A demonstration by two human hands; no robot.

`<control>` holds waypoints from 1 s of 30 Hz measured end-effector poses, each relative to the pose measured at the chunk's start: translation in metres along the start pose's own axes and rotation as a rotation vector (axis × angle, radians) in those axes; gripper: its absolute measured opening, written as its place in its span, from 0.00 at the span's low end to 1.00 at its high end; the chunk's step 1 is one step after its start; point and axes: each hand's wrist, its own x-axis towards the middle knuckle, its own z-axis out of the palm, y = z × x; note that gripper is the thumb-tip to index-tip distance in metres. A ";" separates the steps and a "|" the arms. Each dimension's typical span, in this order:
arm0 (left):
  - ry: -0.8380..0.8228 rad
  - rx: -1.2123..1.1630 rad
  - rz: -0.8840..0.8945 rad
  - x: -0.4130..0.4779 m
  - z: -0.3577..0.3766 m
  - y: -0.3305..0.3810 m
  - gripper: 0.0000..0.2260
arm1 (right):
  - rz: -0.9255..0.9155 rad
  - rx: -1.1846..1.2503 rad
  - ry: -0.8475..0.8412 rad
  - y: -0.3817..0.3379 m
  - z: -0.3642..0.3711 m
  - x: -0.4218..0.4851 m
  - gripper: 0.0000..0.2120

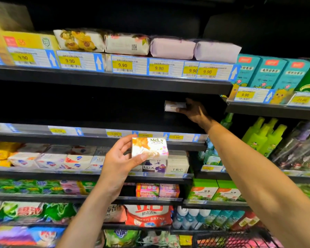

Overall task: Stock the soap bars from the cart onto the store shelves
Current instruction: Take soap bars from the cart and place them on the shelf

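My left hand (120, 158) holds a white and orange MeLy soap bar (149, 148) in front of the second shelf's edge, thumb across its front. My right hand (193, 110) reaches deep into the dark second shelf (97, 138) and grips another soap bar (174, 105) at the shelf's right end, just under the shelf above. A black wire cart (231, 238) with pink packs shows at the bottom right.
The top shelf (115, 81) carries wrapped soap packs above 9.90 price tags. Boxed soaps, including a LUX box (153, 166), fill the third shelf. Teal boxes (268, 72) and green spray bottles (263, 136) stand in the bay to the right. Detergent bags lie below.
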 end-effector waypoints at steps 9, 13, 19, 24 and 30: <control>0.002 -0.029 -0.041 0.005 0.008 0.020 0.30 | -0.110 0.070 -0.197 -0.059 -0.035 -0.111 0.12; -0.014 -0.030 -0.045 0.011 0.021 0.035 0.28 | -0.266 -0.100 -0.327 -0.079 -0.038 -0.156 0.26; -0.037 -0.016 -0.021 0.023 0.041 0.055 0.29 | -0.280 -0.036 -0.340 -0.083 -0.036 -0.162 0.33; 0.033 0.312 0.199 0.033 0.039 0.048 0.27 | -0.155 0.072 -0.205 -0.069 -0.040 -0.136 0.26; -0.088 1.226 0.596 0.037 0.016 0.013 0.29 | -0.078 0.091 -0.041 -0.036 -0.035 -0.081 0.24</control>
